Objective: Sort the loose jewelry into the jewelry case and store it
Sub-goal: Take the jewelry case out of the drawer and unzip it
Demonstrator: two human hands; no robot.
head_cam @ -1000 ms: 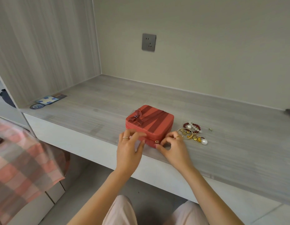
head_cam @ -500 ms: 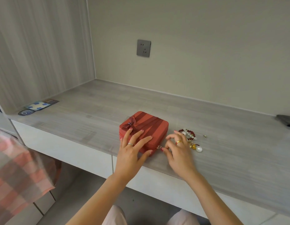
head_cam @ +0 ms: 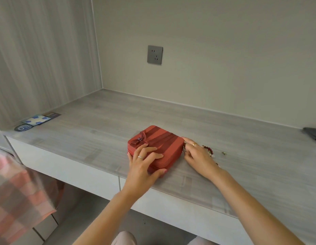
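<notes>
- A red case (head_cam: 159, 147) sits closed near the front edge of a grey wood-grain desk (head_cam: 93, 138), a darker bow (head_cam: 140, 138) on the left part of its lid.
- The left hand (head_cam: 145, 163) lies flat on the lid's near left corner, fingers spread and fairly straight, thumb wrapped along the front side; a ring is on one finger.
- The right hand (head_cam: 198, 156) is at the case's right side, fingers curled and pinching a small metal zipper pull (head_cam: 184, 149) there; a gold ring shows on one finger.
- Loose jewelry (head_cam: 209, 151), red and pale beads, lies on the desk just right of the case, partly hidden behind the right hand.
- A tiny separate piece (head_cam: 224, 153) lies a little farther right.
- Stickers (head_cam: 36, 120) lie flat at the desk's far left.
- A grey socket (head_cam: 154, 55) is on the back wall.
- A dark object (head_cam: 312, 133) is cut off at the right edge.
- Pink plaid cloth (head_cam: 19, 195) fills the lower left.
</notes>
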